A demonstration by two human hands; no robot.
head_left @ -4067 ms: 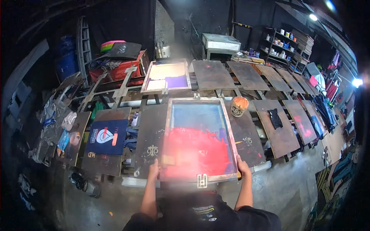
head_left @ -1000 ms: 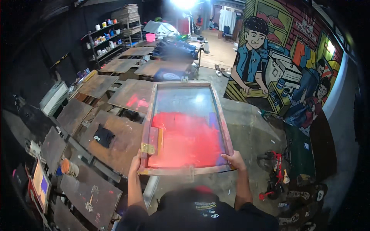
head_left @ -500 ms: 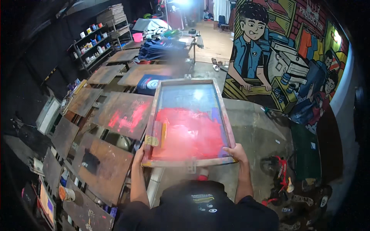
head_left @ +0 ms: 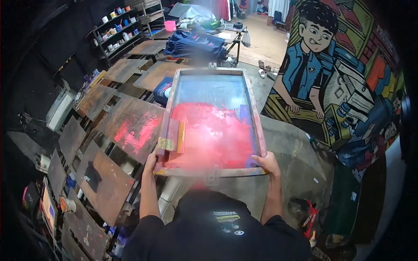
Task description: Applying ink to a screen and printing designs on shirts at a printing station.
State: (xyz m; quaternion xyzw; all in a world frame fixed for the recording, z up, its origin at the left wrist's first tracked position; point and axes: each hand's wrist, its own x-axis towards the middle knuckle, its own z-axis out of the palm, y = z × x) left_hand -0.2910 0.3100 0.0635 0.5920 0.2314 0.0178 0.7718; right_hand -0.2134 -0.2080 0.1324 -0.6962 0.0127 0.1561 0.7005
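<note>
Between my two hands a wooden-framed printing screen (head_left: pixel 209 91) is held up in front of my body. Its mesh is blue-grey at the far end and smeared with red ink (head_left: pixel 213 135) over the near part. Inside the frame's left side rests a squeegee (head_left: pixel 174 135) with a wooden grip, its end wrapped in yellowish tape. My left hand (head_left: pixel 150 162) grips the frame's near left corner, most of its fingers hidden under the wood. At the near right corner my right hand (head_left: pixel 267 162) is closed round the frame, thumb on top.
Rows of printing boards (head_left: pixel 100 185) stand on my left, one board (head_left: pixel 130 124) stained red. Folded dark garments (head_left: pixel 193 45) lie on a far board. A rack of paint tubs (head_left: pixel 115 37) stands at the back left; a painted mural wall (head_left: pixel 313 65) is on the right.
The screen sits slightly higher in view, still in both hands. My view has turned, so the boards and mural appear shifted. The squeegee remains at the frame's left side.
</note>
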